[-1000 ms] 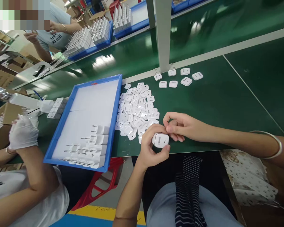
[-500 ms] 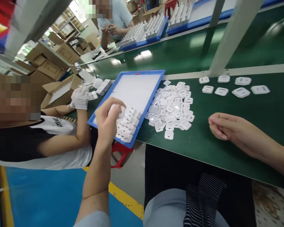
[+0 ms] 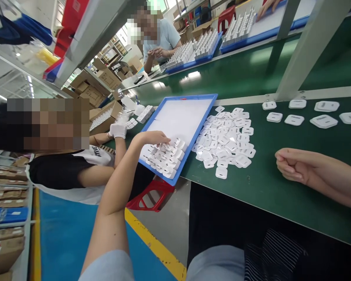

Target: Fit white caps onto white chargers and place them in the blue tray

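Note:
My left hand reaches over the blue-rimmed tray, its fingers bent down and closed at a white plug charger among the rows of white plug chargers in the tray's near end. The fingers partly hide the charger they touch. On the right, my right hand rests at the green table, fingers curled together, with nothing seen in it. Between my hands lies a heap of flat white square pieces, close beside the tray.
Small stacks of white square pieces lie at the table's back right, by a metal post. To the left sits a co-worker with a gloved hand. Across the table, a person works near trays of chargers. A red stool stands below.
My left hand has lowered a white charger from above the tray to the rows in it. The view has shifted left. My right hand stays curled.

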Demonstrator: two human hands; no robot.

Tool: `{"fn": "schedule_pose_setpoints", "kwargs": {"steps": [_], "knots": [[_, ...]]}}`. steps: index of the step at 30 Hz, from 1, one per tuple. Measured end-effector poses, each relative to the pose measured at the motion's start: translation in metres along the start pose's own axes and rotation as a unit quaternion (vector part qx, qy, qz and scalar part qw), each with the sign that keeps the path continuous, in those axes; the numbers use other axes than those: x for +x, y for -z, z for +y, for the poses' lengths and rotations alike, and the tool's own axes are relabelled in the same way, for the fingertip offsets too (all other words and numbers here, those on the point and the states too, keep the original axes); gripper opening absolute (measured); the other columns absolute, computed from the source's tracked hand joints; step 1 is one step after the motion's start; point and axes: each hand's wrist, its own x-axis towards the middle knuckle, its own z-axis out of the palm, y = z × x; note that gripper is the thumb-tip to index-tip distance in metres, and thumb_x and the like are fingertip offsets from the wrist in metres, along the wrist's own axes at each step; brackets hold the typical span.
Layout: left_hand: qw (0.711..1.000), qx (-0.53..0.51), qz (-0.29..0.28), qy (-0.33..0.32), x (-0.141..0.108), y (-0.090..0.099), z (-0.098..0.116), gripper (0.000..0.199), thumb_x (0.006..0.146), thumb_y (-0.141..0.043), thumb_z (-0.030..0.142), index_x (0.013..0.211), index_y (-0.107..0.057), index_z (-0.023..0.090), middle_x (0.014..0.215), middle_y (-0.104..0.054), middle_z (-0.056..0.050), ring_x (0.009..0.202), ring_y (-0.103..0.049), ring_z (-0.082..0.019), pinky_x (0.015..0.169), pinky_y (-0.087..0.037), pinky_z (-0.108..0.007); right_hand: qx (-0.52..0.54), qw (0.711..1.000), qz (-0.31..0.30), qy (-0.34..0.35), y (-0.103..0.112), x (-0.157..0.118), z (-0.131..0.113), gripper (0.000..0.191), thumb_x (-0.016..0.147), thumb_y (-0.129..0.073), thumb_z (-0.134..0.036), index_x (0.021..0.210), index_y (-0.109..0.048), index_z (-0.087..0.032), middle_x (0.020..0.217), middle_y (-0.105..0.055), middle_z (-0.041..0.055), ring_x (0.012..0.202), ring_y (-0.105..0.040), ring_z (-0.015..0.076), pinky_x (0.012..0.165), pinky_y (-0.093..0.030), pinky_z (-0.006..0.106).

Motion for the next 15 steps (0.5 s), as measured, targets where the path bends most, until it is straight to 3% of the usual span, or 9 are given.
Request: {"fn": "schedule_pose_setpoints", "kwargs": {"steps": [3, 6, 10, 12, 15], "knots": [[1.000, 0.009, -0.017, 0.005, 0.000, 0.001, 0.002, 0.058, 0.080, -0.052, 0.059, 0.107, -0.075, 0.013, 0.107, -0.073, -0.015, 0.094, -0.064, -0.028, 0.084, -0.047, -0.034, 0.001, 1.000, 0.001, 0.000, 0.002, 0.001, 0.001, 0.041, 0.088, -0.060, -0.053, 0.064, -0.053, -0.021, 0.066, -0.043, -0.0002, 0.061, -0.034, 0.0143, 0.055, -0.044, 0.023], [1.000, -0.002, -0.024, -0.005, -0.004, 0.003, -0.002, 0.060, 0.084, -0.048, 0.062, 0.117, -0.072, 0.018, 0.121, -0.070, -0.012, 0.103, -0.063, -0.026, 0.092, -0.046, -0.033, 0.001, 1.000, -0.002, 0.000, 0.005, 0.003, 0.003, 0.040, 0.088, -0.060, -0.053, 0.066, -0.054, -0.021, 0.068, -0.043, -0.0001, 0.062, -0.035, 0.0145, 0.056, -0.045, 0.023], [0.998, -0.044, 0.033, 0.032, -0.014, 0.005, -0.024, 0.067, 0.089, -0.037, 0.064, 0.137, -0.058, 0.022, 0.134, -0.064, -0.009, 0.113, -0.062, -0.026, 0.099, -0.046, -0.034, -0.003, 1.000, -0.005, -0.003, 0.008, 0.005, 0.006, 0.039, 0.088, -0.060, -0.054, 0.067, -0.054, -0.021, 0.069, -0.043, -0.0001, 0.064, -0.036, 0.0148, 0.058, -0.047, 0.023], [0.994, -0.079, 0.044, 0.067, -0.018, 0.001, -0.038, 0.069, 0.086, -0.043, 0.066, 0.135, -0.059, 0.020, 0.133, -0.065, -0.012, 0.112, -0.063, -0.028, 0.095, -0.050, -0.035, -0.004, 1.000, -0.005, -0.004, 0.008, 0.005, 0.006, 0.040, 0.087, -0.060, -0.055, 0.067, -0.053, -0.021, 0.069, -0.042, 0.0000, 0.064, -0.036, 0.0150, 0.057, -0.047, 0.024], [0.987, -0.143, -0.007, 0.070, -0.022, -0.010, -0.051, 0.065, 0.071, -0.066, 0.062, 0.121, -0.070, 0.020, 0.124, -0.070, -0.010, 0.104, -0.067, -0.028, 0.087, -0.055, -0.031, -0.006, 1.000, -0.002, -0.006, 0.006, 0.003, 0.004, 0.041, 0.087, -0.060, -0.055, 0.065, -0.051, -0.021, 0.069, -0.042, 0.0003, 0.064, -0.036, 0.0153, 0.057, -0.047, 0.024]]}}
